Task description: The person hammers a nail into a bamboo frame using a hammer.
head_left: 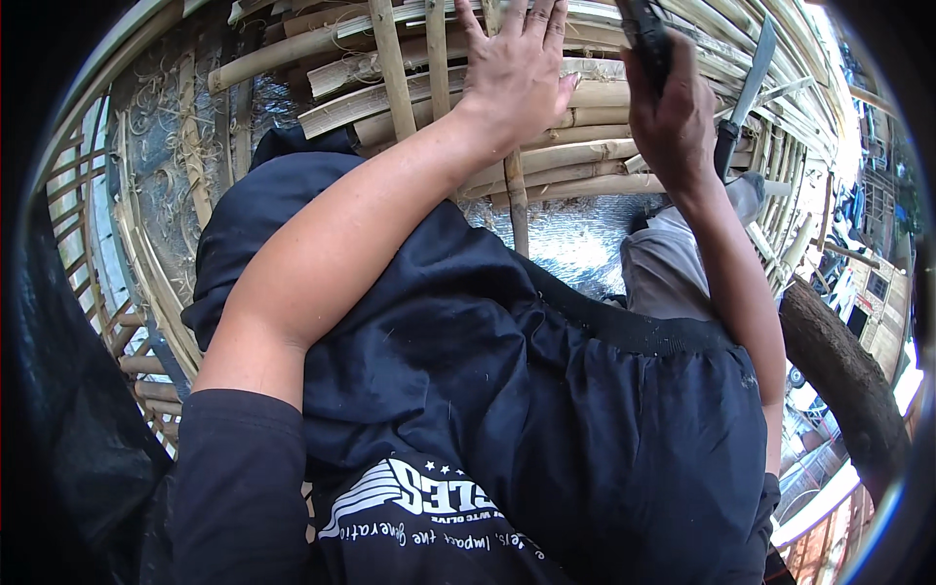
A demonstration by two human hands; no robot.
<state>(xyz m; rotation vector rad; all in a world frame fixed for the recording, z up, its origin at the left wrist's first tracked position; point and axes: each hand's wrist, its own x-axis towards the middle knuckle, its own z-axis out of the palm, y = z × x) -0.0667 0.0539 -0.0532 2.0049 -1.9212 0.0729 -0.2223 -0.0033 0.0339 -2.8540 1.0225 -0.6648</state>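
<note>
Black fabric shirt with white print nearest the camera, broad pile of pale split bamboo lengths beyond

Has dark, satiny navy-black cloth draped on the near side of the pile, gathered along a ribbed black band. Reaches past that cloth to the pile with both arms.

Rests the bare left hand palm-down on the middle of the pile, grip spread, fingers fanned out and partly cut off by the upper edge of view. Curls the bare right hand over the right part of the pile, grip wrapped round a long, thick black object. Cannot tell what kind of object, with the far end out of view.

Has a long, grey-bladed knife with a black handle slanting at the right part of the pile, handle just beside the right hand. Shows two slim, round brown sticks crossing the pile to the left of the left hand.

Along the pile's near edge, reveals crinkled silver sheeting, next to grey, trouser-like cloth. Off the pile's left end, shows curled pale shavings; off the right, nearer the camera, a thick brown log.
</note>
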